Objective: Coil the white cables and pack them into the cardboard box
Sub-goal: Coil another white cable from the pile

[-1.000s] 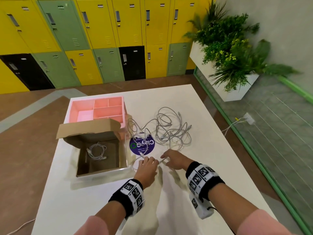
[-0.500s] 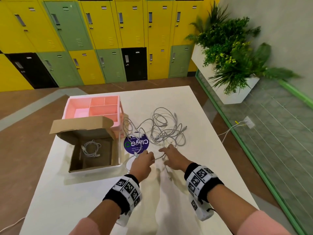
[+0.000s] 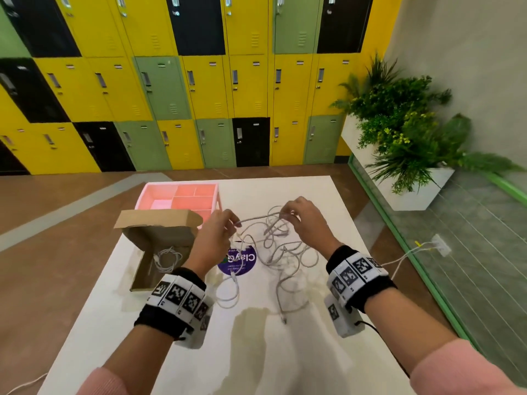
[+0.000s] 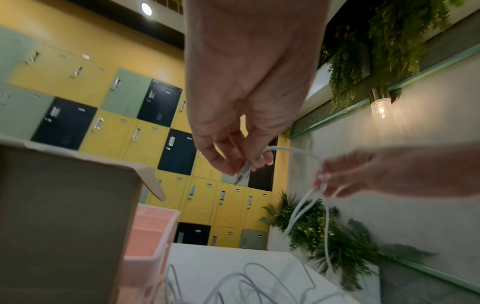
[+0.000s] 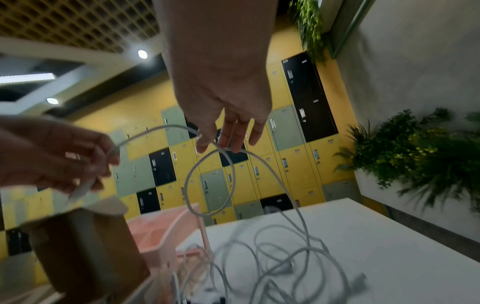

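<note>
Both hands are raised above the white table [image 3: 285, 352], stretching one white cable [image 3: 258, 218] between them. My left hand [image 3: 221, 223] pinches the cable's plug end [image 4: 244, 169]. My right hand [image 3: 296, 216] pinches the same cable farther along, where it forms a hanging loop [image 5: 207, 185]. A tangle of white cables [image 3: 282, 252] lies on the table below the hands. The open cardboard box [image 3: 159, 246] stands to the left with one coiled white cable [image 3: 168, 259] inside it.
A pink divided tray [image 3: 182, 196] sits behind the box. A round purple sticker [image 3: 238, 260] lies under the cables. Yellow, green and black lockers [image 3: 199, 89] line the far wall. A planter [image 3: 407, 143] stands to the right, beside a green-edged glass partition [image 3: 456, 280].
Both hands have risen from the table surface, lifting one cable out of the tangle and drawing it taut between them. The head view has tilted upward.
</note>
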Motion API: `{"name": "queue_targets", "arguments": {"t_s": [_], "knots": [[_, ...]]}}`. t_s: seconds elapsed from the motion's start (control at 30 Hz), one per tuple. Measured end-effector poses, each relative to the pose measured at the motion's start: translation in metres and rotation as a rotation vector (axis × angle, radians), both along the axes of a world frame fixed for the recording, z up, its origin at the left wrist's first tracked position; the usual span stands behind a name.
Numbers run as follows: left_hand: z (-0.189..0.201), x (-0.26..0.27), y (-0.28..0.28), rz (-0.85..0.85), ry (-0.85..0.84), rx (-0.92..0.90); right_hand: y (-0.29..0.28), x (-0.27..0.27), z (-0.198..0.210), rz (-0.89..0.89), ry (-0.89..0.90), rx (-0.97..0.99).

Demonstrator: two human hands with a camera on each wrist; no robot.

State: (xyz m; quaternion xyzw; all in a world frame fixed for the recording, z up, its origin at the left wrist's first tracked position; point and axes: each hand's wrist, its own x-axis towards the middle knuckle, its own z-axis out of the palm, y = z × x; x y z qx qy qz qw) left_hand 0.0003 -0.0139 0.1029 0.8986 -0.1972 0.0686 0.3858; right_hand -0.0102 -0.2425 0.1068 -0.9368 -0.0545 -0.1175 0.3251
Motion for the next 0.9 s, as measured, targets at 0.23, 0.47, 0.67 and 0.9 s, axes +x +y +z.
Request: {"name": "queue_targets", "arguments": {"t_s": [0.23,0.47,0.67,0.9], "knots": [[0.011,-0.006,0.002,-0.053,0.13,0.086,0.011,0.003,0.061,0.053,-0.068,-0.064],[0.045,-0.003,-0.012,-0.165,0.187,-0.151,0.02,0.006,0.102,0.154,-0.059,0.107],[0.071,-0.016,-0.029,-0.171,0.47,-0.469,0.027,0.006,0.118,0.106,-0.105,0.166],[0.069,-0.017,-0.041,-0.139,0.429,-0.504,0.028,0.0,0.118,0.067,-0.118,0.184]]}}
